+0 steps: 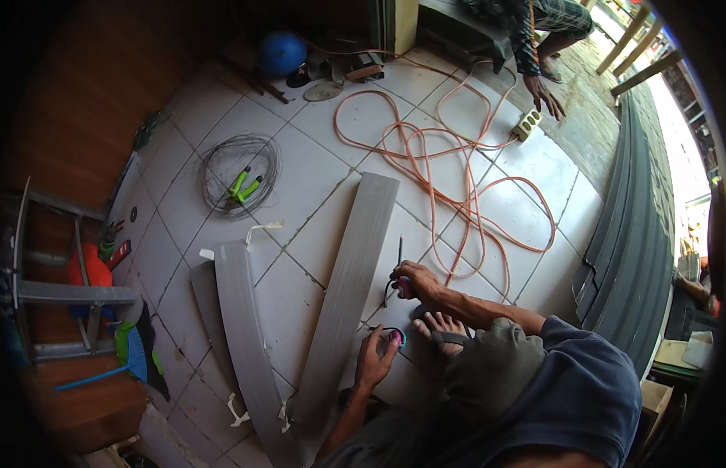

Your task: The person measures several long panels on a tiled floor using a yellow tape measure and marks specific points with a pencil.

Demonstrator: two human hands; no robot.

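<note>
My left hand (372, 360) is closed on a small pink-and-teal object (394, 340), just right of a long grey plank (349, 281) on the tiles. My right hand (416, 282) is closed on a small pink-and-dark object (403, 290), with a thin dark rod (400, 248) standing up beside its fingers and a short dark curved piece below. What exactly these small objects are is unclear. Both hands are above the floor near my sandaled foot (445, 331).
Grey planks (242, 312), a wire coil with green-handled tool (242, 187) and a metal ladder (82, 292) lie or stand left. An orange cord (534, 249) loops ahead. Another person's hand (544, 93) reaches toward a power strip (528, 125). Dark corrugated sheets (628, 218) lie right.
</note>
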